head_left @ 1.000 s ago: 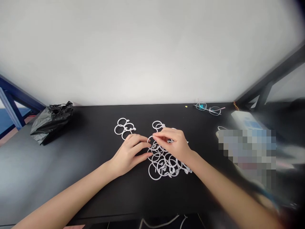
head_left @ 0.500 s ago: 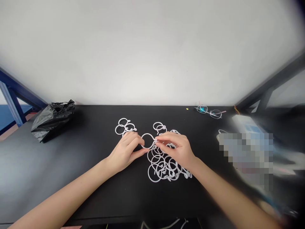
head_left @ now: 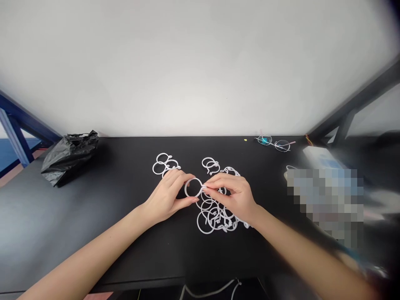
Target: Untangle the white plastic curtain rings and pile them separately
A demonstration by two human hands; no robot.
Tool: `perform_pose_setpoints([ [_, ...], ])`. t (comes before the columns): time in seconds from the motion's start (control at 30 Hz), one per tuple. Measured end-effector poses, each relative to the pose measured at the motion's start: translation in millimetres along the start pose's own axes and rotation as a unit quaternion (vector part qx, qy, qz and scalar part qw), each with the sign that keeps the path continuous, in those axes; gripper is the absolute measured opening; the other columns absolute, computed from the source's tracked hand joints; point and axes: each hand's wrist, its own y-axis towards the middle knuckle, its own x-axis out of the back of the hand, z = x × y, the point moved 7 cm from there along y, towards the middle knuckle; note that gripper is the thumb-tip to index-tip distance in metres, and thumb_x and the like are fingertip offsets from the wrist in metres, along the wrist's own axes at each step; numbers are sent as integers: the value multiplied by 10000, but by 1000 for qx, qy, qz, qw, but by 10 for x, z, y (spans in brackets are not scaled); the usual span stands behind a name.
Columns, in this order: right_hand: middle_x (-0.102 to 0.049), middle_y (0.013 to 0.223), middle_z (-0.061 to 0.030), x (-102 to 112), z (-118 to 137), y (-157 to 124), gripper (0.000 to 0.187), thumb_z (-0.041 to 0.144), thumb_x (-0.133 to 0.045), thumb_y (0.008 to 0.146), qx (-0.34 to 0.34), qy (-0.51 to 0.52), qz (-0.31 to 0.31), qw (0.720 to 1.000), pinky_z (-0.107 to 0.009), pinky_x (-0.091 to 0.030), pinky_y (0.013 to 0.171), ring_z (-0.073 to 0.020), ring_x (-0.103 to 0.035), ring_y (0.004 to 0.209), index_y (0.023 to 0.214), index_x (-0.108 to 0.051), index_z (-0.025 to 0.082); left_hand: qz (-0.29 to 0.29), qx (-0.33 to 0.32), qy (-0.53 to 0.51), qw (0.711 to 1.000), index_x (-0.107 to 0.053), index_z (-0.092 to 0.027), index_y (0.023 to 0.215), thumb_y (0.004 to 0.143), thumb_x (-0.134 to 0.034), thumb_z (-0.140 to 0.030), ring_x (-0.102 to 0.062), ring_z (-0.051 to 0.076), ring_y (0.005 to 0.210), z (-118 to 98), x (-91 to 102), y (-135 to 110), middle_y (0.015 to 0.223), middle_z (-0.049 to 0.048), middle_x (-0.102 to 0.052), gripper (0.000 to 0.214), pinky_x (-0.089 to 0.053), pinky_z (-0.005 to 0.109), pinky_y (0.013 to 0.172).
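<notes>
One white plastic ring (head_left: 193,187) is held between both hands just above a black table (head_left: 125,233). My left hand (head_left: 168,196) pinches its left side with curled fingers. My right hand (head_left: 233,193) pinches its right side with thumb and fingertips. Below and right of the hands lies a heap of several white rings (head_left: 215,216), partly hidden by my right hand. A small cluster of three rings (head_left: 165,163) lies behind my left hand. Another small group of rings (head_left: 211,163) lies behind my right hand.
A crumpled black plastic bag (head_left: 67,156) sits at the far left of the table. Spectacles (head_left: 273,143) lie at the back right near the wall. A blurred-out object (head_left: 325,200) occupies the right side. A white cable (head_left: 209,291) shows at the near edge.
Both hands lifted one ring off the heap, shifted it a little left, and now hold it between them; the fingers have closed in more tightly around it.
</notes>
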Motion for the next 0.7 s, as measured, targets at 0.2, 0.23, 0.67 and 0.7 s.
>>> perform_pose_setpoints([
  [0.2, -752, 878, -21, 8, -39, -3, 166, 162, -660, 863, -29, 10, 27, 999, -276, -599, 642, -150, -707, 735, 956, -766, 251, 7, 19, -29, 999, -515, -183, 1166, 945, -510, -487, -531, 187, 811, 11, 23, 18, 880, 50, -569, 376, -467, 329, 760],
  [0.23, -751, 878, -22, 9, -45, -6, 169, 170, -652, 871, -34, 10, 29, 999, -284, -601, 645, -152, -706, 731, 965, -764, 254, 6, 21, -32, 999, -515, -185, 1161, 945, -512, -483, -529, 185, 808, 10, 25, 22, 878, 49, -565, 368, -465, 326, 757],
  [0.67, -732, 809, -33, -8, -15, -17, 161, 171, -604, 898, -28, 11, 7, 1000, -283, -604, 621, -143, -695, 677, 940, -751, 221, 7, 25, -21, 999, -531, -180, 1110, 956, -507, -458, -521, 177, 785, -4, 20, 49, 850, 39, -572, 319, -450, 323, 757],
  [0.7, -733, 801, -31, -10, -11, -17, 157, 177, -606, 898, -27, 5, 8, 1000, -288, -606, 634, -146, -697, 686, 931, -752, 223, 11, 23, -16, 1000, -530, -180, 1112, 956, -502, -466, -523, 179, 787, -12, 20, 52, 848, 38, -575, 328, -447, 327, 764],
])
